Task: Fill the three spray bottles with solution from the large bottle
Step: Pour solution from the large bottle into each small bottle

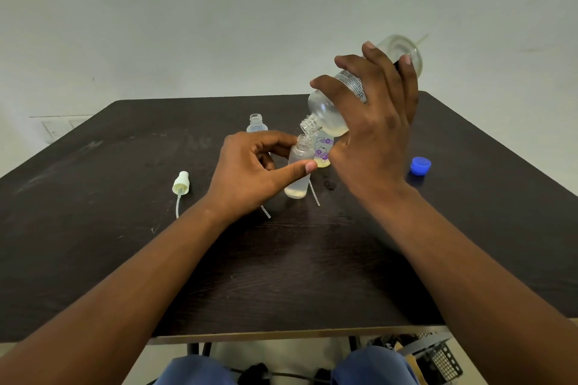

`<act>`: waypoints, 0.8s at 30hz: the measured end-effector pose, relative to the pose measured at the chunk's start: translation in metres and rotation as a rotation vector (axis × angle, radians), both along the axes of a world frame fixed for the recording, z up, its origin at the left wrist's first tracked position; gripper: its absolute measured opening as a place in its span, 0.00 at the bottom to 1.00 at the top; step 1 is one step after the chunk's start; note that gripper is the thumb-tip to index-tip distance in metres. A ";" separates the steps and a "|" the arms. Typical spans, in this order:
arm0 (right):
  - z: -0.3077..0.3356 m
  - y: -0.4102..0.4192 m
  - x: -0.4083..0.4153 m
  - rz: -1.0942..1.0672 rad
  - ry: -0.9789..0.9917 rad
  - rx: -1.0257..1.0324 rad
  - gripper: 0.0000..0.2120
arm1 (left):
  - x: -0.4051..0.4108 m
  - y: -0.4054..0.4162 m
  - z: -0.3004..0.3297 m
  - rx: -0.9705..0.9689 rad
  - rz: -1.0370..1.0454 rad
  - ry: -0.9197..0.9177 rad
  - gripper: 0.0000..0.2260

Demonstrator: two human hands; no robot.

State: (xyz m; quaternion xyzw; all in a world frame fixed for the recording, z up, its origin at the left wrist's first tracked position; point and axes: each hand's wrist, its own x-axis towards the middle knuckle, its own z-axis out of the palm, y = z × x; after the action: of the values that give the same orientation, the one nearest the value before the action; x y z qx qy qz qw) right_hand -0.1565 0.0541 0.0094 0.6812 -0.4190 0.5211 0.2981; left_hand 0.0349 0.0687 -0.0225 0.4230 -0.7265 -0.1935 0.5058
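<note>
Clear big bottle (359,87), gripped by the right hand (375,128), tips from two o'clock over the small bottle (298,170) the left hand (250,172) pinches; overtilting could flood its narrow neck onto the tabletop (125,228).

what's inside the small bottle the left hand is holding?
A shallow layer of pale liquid sits at the bottom of the small bottle. The left hand's thumb covers part of its middle.

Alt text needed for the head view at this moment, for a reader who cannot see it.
The right hand tips the large bottle over a small spray bottle that the left hand holds on the dark table. Two more open small bottles stand behind; a spray cap lies to the left and a blue cap to the right.
</note>
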 end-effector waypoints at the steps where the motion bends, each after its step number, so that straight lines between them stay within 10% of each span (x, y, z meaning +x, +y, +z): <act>1: 0.000 0.000 0.000 -0.001 0.001 0.001 0.29 | 0.000 0.000 0.000 0.000 -0.001 0.001 0.14; 24: 0.002 0.001 0.000 -0.001 0.000 -0.002 0.27 | -0.001 0.002 0.002 -0.020 -0.011 0.007 0.13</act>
State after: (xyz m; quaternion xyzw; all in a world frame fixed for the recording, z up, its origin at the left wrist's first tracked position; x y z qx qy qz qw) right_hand -0.1562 0.0547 0.0118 0.6808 -0.4189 0.5213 0.2988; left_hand 0.0334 0.0704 -0.0202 0.4132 -0.7288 -0.1905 0.5117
